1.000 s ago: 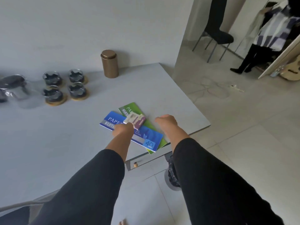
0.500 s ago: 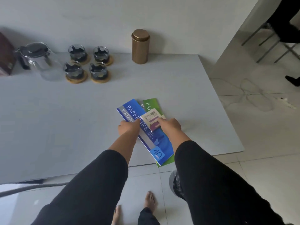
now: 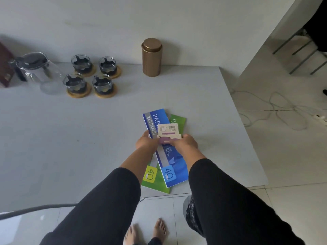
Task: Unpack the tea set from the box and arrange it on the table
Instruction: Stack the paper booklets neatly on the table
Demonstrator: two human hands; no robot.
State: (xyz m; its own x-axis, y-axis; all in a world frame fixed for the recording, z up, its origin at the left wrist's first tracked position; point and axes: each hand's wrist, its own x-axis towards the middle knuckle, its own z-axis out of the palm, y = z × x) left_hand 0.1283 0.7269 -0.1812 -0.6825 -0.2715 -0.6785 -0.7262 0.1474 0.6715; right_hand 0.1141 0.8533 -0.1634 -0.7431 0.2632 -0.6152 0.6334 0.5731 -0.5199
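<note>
A glass teapot (image 3: 35, 69) with a dark lid stands at the table's far left. Beside it, several glass cups (image 3: 88, 75) sit on round wooden coasters. A bronze tea canister (image 3: 151, 57) stands against the wall. Part of a dark red box (image 3: 5, 68) shows at the left edge. Near the table's front edge, my left hand (image 3: 146, 143) and my right hand (image 3: 185, 143) together grip a small beige and purple card pack (image 3: 168, 132). The pack lies on a blue receipt book (image 3: 166, 149) that overlaps a green one (image 3: 152, 179).
The grey table (image 3: 70, 138) ends at the right, where tiled floor carries a white cable (image 3: 276, 106) and power strip. Chair legs (image 3: 304, 50) stand at the far right. A black bag (image 3: 192, 214) sits on the floor under the table's front edge, beside my bare feet.
The books have turned nearly lengthwise toward me. My right hand has come onto the card pack and my left hand has closed in on it. The camera has swung left.
</note>
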